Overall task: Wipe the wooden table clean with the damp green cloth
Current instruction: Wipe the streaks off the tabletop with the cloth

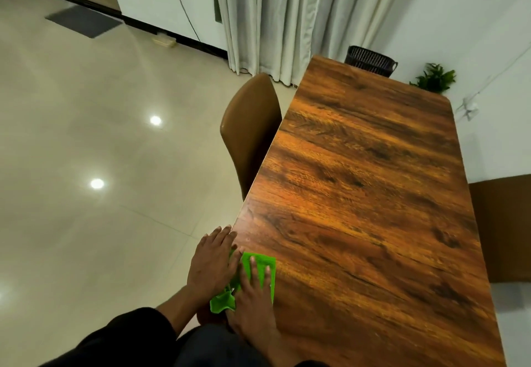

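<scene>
The wooden table (367, 183) runs from the lower middle of the view up to the right. A bright green cloth (260, 266) lies at its near left corner, partly hanging off the edge. My right hand (253, 300) lies flat on the cloth with straight fingers pressing it to the tabletop. My left hand (214, 263) is beside it at the table's left edge, fingers straight, covering the cloth's left part.
A brown chair (250, 125) stands pushed against the table's left side. A dark basket (370, 59) and a green plant (435, 78) sit beyond the far end by the wall. Curtains (287, 16) hang behind. Shiny tiled floor (86, 151) spreads to the left.
</scene>
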